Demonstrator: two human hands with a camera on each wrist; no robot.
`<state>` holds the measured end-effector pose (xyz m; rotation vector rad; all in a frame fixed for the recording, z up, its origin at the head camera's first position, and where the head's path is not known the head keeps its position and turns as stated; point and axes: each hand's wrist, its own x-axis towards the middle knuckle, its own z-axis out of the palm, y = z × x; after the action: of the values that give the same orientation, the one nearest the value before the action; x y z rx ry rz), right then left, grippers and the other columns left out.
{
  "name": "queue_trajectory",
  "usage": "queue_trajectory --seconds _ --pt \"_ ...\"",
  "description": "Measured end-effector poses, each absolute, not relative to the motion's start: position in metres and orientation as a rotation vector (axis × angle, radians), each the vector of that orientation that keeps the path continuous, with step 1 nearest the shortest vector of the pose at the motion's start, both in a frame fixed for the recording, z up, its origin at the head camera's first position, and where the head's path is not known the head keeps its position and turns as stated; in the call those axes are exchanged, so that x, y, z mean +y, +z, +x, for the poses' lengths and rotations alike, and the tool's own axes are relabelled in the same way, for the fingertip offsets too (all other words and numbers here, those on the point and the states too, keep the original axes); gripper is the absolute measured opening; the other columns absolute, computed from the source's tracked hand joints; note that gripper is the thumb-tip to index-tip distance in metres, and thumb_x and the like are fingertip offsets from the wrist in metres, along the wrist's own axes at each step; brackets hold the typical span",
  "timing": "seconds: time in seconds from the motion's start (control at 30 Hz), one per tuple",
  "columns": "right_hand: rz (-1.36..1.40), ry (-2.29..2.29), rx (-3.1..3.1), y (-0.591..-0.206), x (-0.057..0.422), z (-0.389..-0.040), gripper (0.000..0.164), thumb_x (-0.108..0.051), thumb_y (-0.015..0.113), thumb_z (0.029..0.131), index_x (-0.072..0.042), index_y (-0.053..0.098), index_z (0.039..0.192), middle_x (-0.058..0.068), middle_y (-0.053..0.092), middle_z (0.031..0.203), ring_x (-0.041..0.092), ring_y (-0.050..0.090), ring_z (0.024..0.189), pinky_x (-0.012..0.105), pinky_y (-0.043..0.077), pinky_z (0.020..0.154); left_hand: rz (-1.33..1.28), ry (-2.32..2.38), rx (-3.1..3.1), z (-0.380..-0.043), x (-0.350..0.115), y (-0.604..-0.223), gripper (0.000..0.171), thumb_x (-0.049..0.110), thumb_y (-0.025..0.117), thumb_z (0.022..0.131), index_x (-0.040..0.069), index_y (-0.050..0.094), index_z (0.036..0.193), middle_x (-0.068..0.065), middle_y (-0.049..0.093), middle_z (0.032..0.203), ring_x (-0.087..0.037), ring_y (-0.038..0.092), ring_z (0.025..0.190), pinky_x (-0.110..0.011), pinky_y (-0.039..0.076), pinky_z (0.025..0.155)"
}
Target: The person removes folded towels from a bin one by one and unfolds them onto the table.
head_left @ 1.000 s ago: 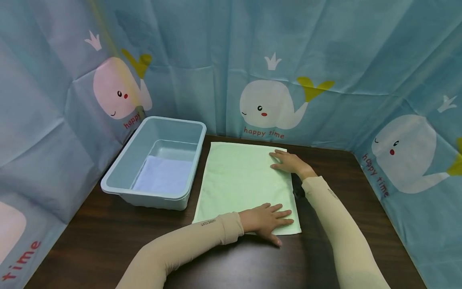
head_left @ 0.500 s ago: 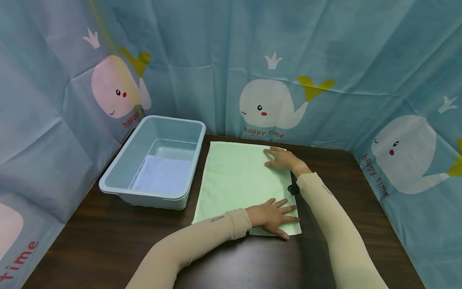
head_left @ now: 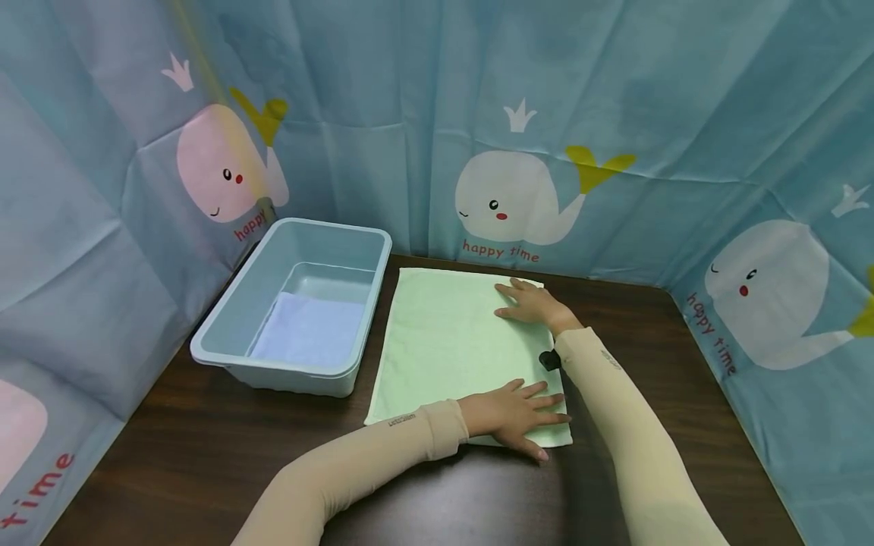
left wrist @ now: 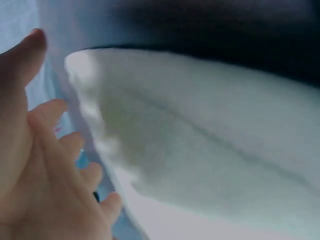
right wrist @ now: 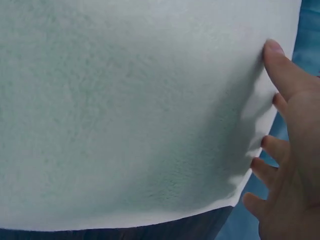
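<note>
A pale green towel (head_left: 451,341) lies spread flat on the dark wooden table, roughly square. My left hand (head_left: 508,413), fingers spread straight, is over its near right corner, with the thumb reaching past the near edge. At the far right corner my right hand (head_left: 536,303) lies over the towel with its fingers extended. The left wrist view shows the left fingers (left wrist: 80,145) beside the towel's edge. In the right wrist view the right thumb (right wrist: 280,67) overlaps the cloth near its border. Neither hand grips anything.
A light blue plastic tub (head_left: 239,303) stands left of the towel, with a folded lavender cloth (head_left: 310,330) on its bottom. Blue curtains (head_left: 355,114) printed with whales enclose the table (head_left: 171,455) at the back and sides.
My right hand has slid a little leftward onto the towel. The left hand has shifted slightly right and up towards the towel's right edge. Towel and tub have stayed in place.
</note>
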<state>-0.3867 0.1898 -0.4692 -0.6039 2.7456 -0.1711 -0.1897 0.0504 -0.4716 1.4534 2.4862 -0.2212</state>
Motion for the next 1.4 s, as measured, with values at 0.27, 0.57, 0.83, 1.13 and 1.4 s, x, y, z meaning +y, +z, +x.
queue_trajectory --seconds 0.27,0.57,0.83,1.13,1.4 --pt "-0.732 -0.211 2.782 -0.457 0.176 -0.385 0.075 -0.056 0.053 0.097 -0.024 0.024 0.159 0.018 0.019 0.166 0.046 0.021 0.15 0.071 0.019 0.116 1.31 -0.03 2.565 -0.184 -0.002 -0.454 0.075 0.07 0.044 0.093 0.042 0.017 0.157 0.011 0.011 0.168 -0.02 0.012 0.157 -0.045 0.023 0.125" --pt "-0.911 -0.44 2.722 -0.436 0.153 -0.378 0.075 -0.057 0.053 0.096 -0.032 0.02 0.159 0.008 0.016 0.168 0.037 0.019 0.154 0.065 0.022 0.119 1.205 0.243 2.749 -0.175 -0.075 -0.422 0.079 0.062 0.051 0.094 0.033 0.018 0.159 0.002 0.012 0.169 -0.028 0.011 0.157 -0.051 0.026 0.123" --pt "-1.073 -0.617 2.686 -0.418 0.121 -0.369 0.071 -0.053 0.056 0.096 -0.032 0.025 0.158 -0.001 0.021 0.167 0.029 0.022 0.154 0.057 0.026 0.121 1.152 0.389 2.894 -0.164 -0.114 -0.395 0.081 0.059 0.053 0.095 0.028 0.016 0.16 -0.002 0.011 0.169 -0.031 0.01 0.157 -0.053 0.024 0.123" --pt "-1.237 -0.776 2.635 -0.392 0.067 -0.365 0.069 -0.051 0.055 0.098 -0.031 0.027 0.157 -0.004 0.027 0.165 0.021 0.024 0.154 0.049 0.027 0.123 0.809 0.474 3.143 -0.16 -0.169 -0.372 0.085 0.054 0.061 0.092 0.026 0.017 0.16 -0.004 0.01 0.169 -0.036 0.008 0.156 -0.061 0.015 0.123" --pt "-1.374 -0.801 2.598 -0.369 0.011 -0.363 0.068 -0.051 0.056 0.097 -0.03 0.03 0.156 -0.006 0.033 0.162 0.016 0.03 0.151 0.042 0.029 0.122 0.308 0.57 3.242 -0.15 -0.233 -0.367 0.089 0.051 0.06 0.094 0.022 0.01 0.161 -0.014 0.003 0.169 -0.047 0.0 0.154 -0.071 0.006 0.117"
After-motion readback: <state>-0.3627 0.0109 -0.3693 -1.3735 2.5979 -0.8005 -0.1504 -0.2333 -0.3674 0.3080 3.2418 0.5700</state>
